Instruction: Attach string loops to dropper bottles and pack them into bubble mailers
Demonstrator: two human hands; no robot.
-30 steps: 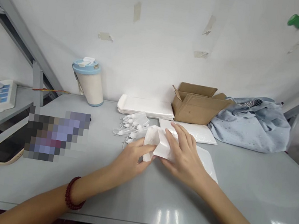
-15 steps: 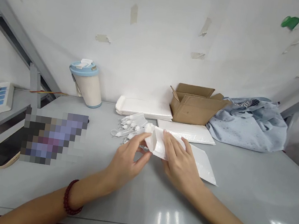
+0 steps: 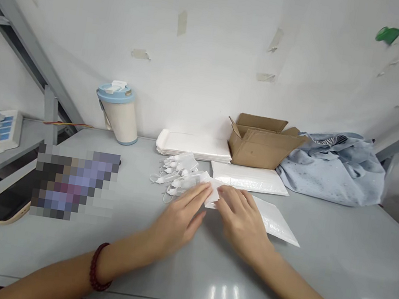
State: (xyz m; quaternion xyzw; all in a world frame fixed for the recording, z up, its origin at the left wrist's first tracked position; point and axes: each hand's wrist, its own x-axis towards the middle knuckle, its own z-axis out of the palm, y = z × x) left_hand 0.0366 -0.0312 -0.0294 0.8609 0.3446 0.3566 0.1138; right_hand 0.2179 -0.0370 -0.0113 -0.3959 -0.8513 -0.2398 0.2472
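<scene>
A white bubble mailer (image 3: 274,220) lies slantwise on the grey table, its middle covered by my right hand (image 3: 242,216). The right fingers are bent over the mailer near its flap end. My left hand (image 3: 179,219) has its fingertips pressed on the folded flap (image 3: 213,194), with the thumb lower and apart from the fingers. The fingertips of both hands nearly meet at the flap. Just behind the left fingers lies a pile of small clear bags with white cords (image 3: 177,169). What the mailer contains is hidden.
Behind are a stack of white mailers (image 3: 194,146), another bubble mailer (image 3: 249,178), an open cardboard box (image 3: 265,147) and bunched light-blue fabric (image 3: 334,167). To the left stand a lidded cup (image 3: 119,117), a phone (image 3: 4,200) and a power strip (image 3: 9,131).
The mailer's open mouth has closed as its flap was folded over. My left fingers moved right onto the flap, and the mailer's far end shifted slightly right.
</scene>
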